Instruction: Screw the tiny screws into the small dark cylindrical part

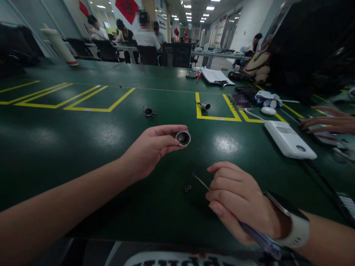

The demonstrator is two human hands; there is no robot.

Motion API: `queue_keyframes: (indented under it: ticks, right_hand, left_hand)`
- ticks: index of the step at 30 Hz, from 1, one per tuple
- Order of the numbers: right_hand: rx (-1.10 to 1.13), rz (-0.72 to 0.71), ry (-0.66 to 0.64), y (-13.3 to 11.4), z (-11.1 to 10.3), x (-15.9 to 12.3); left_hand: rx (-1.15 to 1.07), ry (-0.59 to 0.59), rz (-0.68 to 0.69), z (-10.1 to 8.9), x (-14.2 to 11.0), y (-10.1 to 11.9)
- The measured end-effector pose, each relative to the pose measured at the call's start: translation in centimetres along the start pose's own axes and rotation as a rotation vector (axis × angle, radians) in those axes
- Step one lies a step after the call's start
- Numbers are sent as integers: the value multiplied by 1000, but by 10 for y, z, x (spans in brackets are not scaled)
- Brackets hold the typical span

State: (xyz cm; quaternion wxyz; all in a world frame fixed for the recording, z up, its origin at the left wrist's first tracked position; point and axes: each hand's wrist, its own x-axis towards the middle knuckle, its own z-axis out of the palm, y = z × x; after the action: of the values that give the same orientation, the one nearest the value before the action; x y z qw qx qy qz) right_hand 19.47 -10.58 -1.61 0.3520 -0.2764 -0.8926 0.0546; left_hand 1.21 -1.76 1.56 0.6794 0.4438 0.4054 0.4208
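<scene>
My left hand (151, 149) is closed on a small round metal cup-shaped part (183, 138), held by its rim above the green table (83, 147). My right hand (238, 199) is curled around a thin screwdriver (201, 182), its tip pointing left and down near two tiny dark screws (188, 189) lying on the table. A white watch sits on my right wrist. Two more small metal parts lie farther back: one (148, 111) left of centre, one (205, 106) inside a yellow-taped box.
A white flat device (290, 139) with a cable lies at the right. Another person's hand (330, 123) rests on the table at the far right. Papers, a white mouse (268, 110) and tools lie behind. Several people sit at desks in the background.
</scene>
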Motion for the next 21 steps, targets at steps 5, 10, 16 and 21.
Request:
queue_keyframes:
  ticks: [5, 10, 16, 21]
  right_hand:
    - [-54, 6, 106, 0, -5, 2]
    - [-131, 23, 162, 2, -4, 5]
    - [-184, 60, 118, 3, 0, 5]
    - [-230, 56, 80, 1, 2, 5]
  left_hand:
    - [129, -47, 13, 1, -5, -7]
    - [186, -80, 22, 6, -11, -13]
    - [180, -83, 42, 12, -17, -15]
    - [176, -24, 70, 14, -18, -19]
